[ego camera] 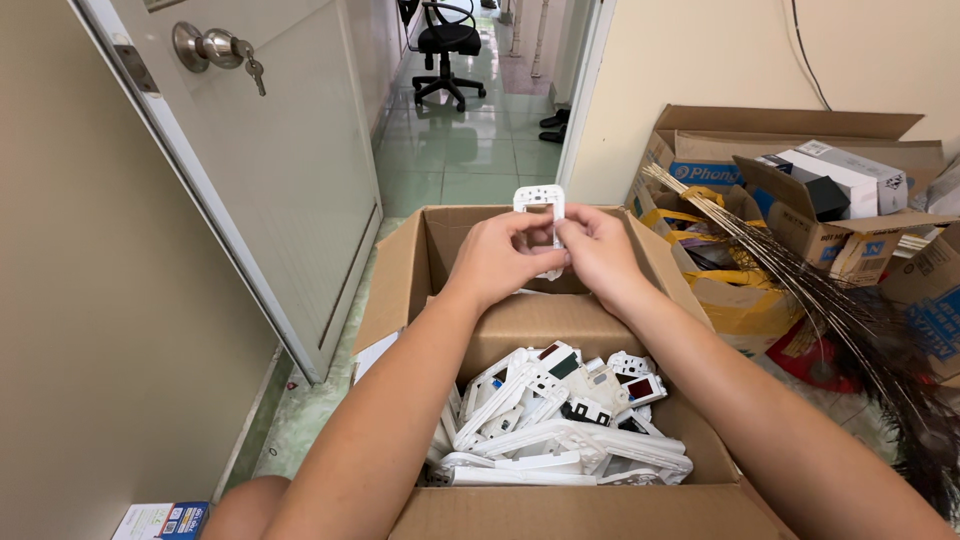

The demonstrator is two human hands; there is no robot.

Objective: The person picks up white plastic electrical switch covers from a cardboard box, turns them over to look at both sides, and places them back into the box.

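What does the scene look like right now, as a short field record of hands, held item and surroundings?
left hand: grips white plastic frame, with right hand
frame position: raised over open cardboard box
box contents: pile of white switch parts
right side: more cardboard boxes, dark broom bristles
left side: open door with keys in knob
background: office chair

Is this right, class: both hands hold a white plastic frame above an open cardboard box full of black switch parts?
Not quite. The head view shows both the left hand and right hand holding the white plastic frame above the open cardboard box, but the switch parts in it are mostly white, not black.
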